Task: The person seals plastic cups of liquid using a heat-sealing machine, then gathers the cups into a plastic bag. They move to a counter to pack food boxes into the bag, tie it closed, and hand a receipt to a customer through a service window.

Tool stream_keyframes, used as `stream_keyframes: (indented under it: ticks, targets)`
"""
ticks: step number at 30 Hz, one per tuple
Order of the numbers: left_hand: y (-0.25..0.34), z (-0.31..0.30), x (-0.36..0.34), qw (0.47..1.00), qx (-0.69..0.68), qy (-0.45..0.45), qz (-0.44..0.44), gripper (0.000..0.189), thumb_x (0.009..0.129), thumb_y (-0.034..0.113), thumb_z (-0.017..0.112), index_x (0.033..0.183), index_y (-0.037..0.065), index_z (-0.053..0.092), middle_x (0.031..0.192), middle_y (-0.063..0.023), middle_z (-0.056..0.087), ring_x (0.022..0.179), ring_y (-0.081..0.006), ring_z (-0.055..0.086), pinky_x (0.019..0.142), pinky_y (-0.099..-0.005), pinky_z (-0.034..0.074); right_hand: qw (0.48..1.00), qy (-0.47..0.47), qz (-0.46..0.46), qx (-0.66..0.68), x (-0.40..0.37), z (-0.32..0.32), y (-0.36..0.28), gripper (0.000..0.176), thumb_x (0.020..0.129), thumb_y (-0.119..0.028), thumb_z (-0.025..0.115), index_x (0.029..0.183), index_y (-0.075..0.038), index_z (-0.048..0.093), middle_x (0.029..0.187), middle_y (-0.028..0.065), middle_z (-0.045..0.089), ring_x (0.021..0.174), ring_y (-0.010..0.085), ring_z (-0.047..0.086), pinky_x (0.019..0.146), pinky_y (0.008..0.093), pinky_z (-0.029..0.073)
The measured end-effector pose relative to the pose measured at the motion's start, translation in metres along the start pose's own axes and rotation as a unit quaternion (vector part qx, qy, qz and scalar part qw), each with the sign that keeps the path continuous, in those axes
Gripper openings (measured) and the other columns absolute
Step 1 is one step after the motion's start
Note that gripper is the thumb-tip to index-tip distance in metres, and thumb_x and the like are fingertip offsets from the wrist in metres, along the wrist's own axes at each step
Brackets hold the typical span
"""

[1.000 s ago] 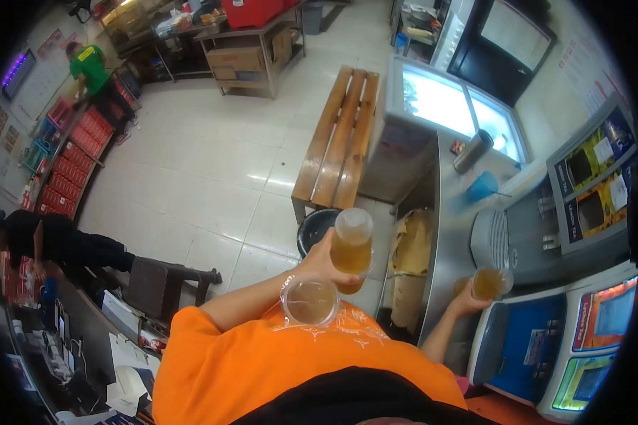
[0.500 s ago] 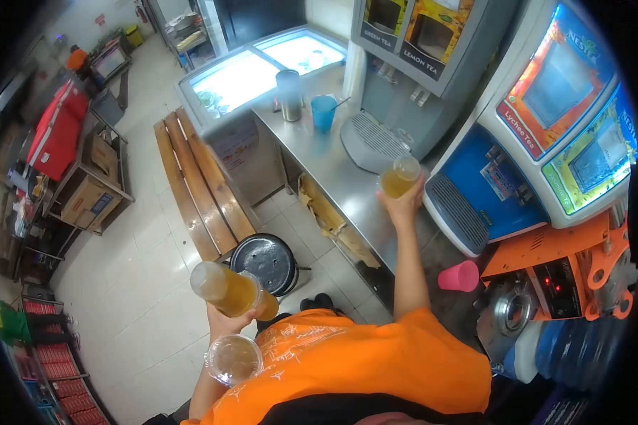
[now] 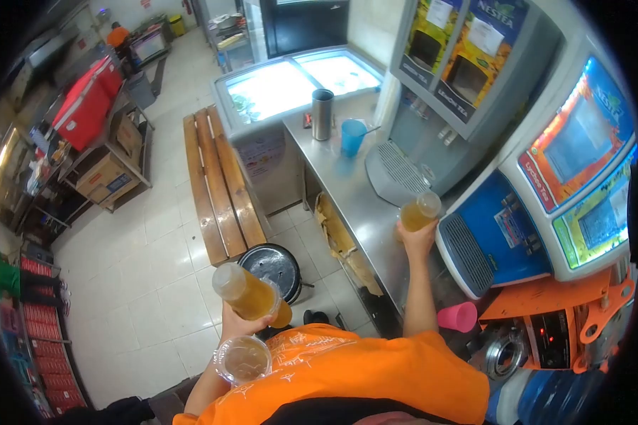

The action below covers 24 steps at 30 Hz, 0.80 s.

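My left hand (image 3: 239, 323) is closed round a clear plastic cup of amber tea (image 3: 245, 294) with a pale domed top. A second cup of tea (image 3: 282, 313) shows right beside it, partly hidden. Near my left wrist is a clear sealed cup (image 3: 243, 360), seen from above, against my orange shirt; what supports it is hidden. My right hand (image 3: 419, 239) is wrapped round another clear cup of amber tea (image 3: 420, 211), over the steel counter, between the grey dispenser (image 3: 432, 131) and the blue-fronted drink dispenser (image 3: 507, 227).
On the steel counter (image 3: 358, 191) stand a metal tumbler (image 3: 322, 115) and a blue cup (image 3: 351, 137). A pink cup (image 3: 457, 317) is near my right forearm. A black round stool (image 3: 271, 271) and wooden bench (image 3: 223, 191) stand left of the counter. A person (image 3: 118, 37) is far off.
The view has shifted, so the room sits lower and further right. My right hand still grips its cup near the counter edge, and my left hand keeps its cups.
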<state>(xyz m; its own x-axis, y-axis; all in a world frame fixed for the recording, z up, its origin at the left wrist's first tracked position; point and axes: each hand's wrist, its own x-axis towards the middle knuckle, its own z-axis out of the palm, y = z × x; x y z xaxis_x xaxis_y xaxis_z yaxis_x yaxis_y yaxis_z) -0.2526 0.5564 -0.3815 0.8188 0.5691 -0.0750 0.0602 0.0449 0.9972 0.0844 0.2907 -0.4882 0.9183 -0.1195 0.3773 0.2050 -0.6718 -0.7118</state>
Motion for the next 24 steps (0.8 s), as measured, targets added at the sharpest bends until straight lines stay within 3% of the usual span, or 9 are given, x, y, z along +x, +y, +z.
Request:
stream_keyframes:
  ticks: [3, 7, 9, 11, 13, 15, 16, 20, 24]
  targets:
    - [-0.006, -0.008, -0.001, 1.0, -0.009, -0.004, 0.003, 0.089, 0.054, 0.022, 0.087, 0.125, 0.004, 0.036, 0.114, -0.0115, 0.054, 0.106, -0.0233, 0.055, 0.092, -0.0361, 0.044, 1.0, 0.008, 0.015, 0.006, 0.002, 0.005, 0.008, 0.088, 0.055, -0.029, 0.083, 0.124, 0.0, 0.036, 0.114, 0.0226, 0.053, 0.106, 0.0378, 0.053, 0.091, 0.0431, 0.043]
    - [-0.037, -0.036, 0.001, 1.0, -0.012, -0.022, 0.01, 0.095, 0.055, 0.023, 0.087, 0.129, 0.003, 0.033, 0.117, -0.0124, 0.053, 0.111, -0.0246, 0.052, 0.096, -0.0368, 0.041, 0.985, 0.104, -0.078, 0.113, 0.005, 0.019, 0.034, 0.081, 0.058, -0.022, 0.083, 0.125, -0.001, 0.043, 0.118, 0.0173, 0.055, 0.107, 0.0321, 0.055, 0.095, 0.0402, 0.041]
    - [-0.039, -0.049, -0.001, 1.0, -0.012, 0.014, 0.019, 0.091, 0.055, 0.023, 0.088, 0.128, 0.003, 0.037, 0.116, -0.0107, 0.053, 0.109, -0.0222, 0.053, 0.094, -0.037, 0.043, 0.969, 0.073, -0.111, 0.209, -0.004, 0.015, 0.014, 0.083, 0.059, -0.019, 0.083, 0.128, 0.0, 0.042, 0.12, 0.0161, 0.054, 0.108, 0.0284, 0.054, 0.096, 0.038, 0.041]
    - [-0.046, -0.068, -0.003, 0.999, 0.004, 0.042, 0.008, 0.081, 0.056, 0.023, 0.087, 0.123, 0.004, 0.044, 0.11, -0.0085, 0.057, 0.104, -0.0211, 0.056, 0.092, -0.0369, 0.044, 0.975, 0.02, -0.065, 0.209, -0.028, 0.003, -0.046, 0.079, 0.061, -0.017, 0.082, 0.128, 0.001, 0.043, 0.121, 0.015, 0.054, 0.107, 0.0261, 0.054, 0.094, 0.0366, 0.041]
    - [-0.06, -0.094, -0.007, 0.997, -0.025, 0.064, 0.033, 0.079, 0.056, 0.023, 0.087, 0.121, 0.005, 0.046, 0.11, -0.0079, 0.057, 0.104, -0.0205, 0.056, 0.091, -0.0367, 0.044, 0.978, -0.061, -0.076, 0.186, -0.051, -0.001, -0.114, 0.074, 0.065, -0.015, 0.078, 0.128, 0.002, 0.041, 0.122, 0.0152, 0.052, 0.107, 0.0262, 0.053, 0.094, 0.0366, 0.042]
    - [-0.059, -0.127, -0.012, 0.997, -0.045, 0.061, 0.029, 0.082, 0.056, 0.023, 0.087, 0.123, 0.005, 0.043, 0.111, -0.0082, 0.057, 0.105, -0.0199, 0.055, 0.092, -0.0361, 0.044, 0.955, -0.101, -0.093, 0.262, -0.077, 0.03, -0.156, 0.072, 0.068, -0.015, 0.077, 0.128, 0.002, 0.04, 0.122, 0.0146, 0.051, 0.107, 0.0257, 0.052, 0.094, 0.0364, 0.041]
    - [-0.054, -0.149, -0.014, 0.997, -0.073, 0.035, -0.002, 0.102, 0.054, 0.026, 0.087, 0.134, 0.005, 0.026, 0.126, -0.0146, 0.046, 0.122, -0.0257, 0.044, 0.103, -0.0381, 0.033, 0.934, -0.115, -0.093, 0.326, -0.096, 0.049, -0.18, 0.071, 0.07, -0.015, 0.075, 0.128, 0.002, 0.039, 0.123, 0.014, 0.05, 0.107, 0.0252, 0.052, 0.095, 0.0363, 0.04]
    - [-0.058, -0.249, -0.036, 0.987, -0.02, 0.156, 0.017, 0.097, 0.056, 0.025, 0.085, 0.132, 0.005, 0.028, 0.124, -0.0154, 0.047, 0.121, -0.0266, 0.043, 0.103, -0.0373, 0.033, 0.894, -0.249, -0.075, 0.365, -0.187, 0.125, -0.294, 0.069, 0.074, -0.014, 0.07, 0.131, 0.002, 0.034, 0.125, 0.0132, 0.045, 0.108, 0.0246, 0.049, 0.096, 0.0356, 0.038]
    - [-0.056, -0.344, -0.07, 0.977, -0.037, 0.204, 0.041, 0.093, 0.057, 0.024, 0.084, 0.131, 0.004, 0.029, 0.125, -0.0167, 0.047, 0.122, -0.0282, 0.043, 0.104, -0.0376, 0.032, 0.826, -0.263, -0.13, 0.48, -0.283, 0.193, -0.393, 0.066, 0.08, -0.015, 0.063, 0.134, 0.0, 0.029, 0.129, 0.0124, 0.041, 0.113, 0.0242, 0.045, 0.098, 0.0358, 0.036]
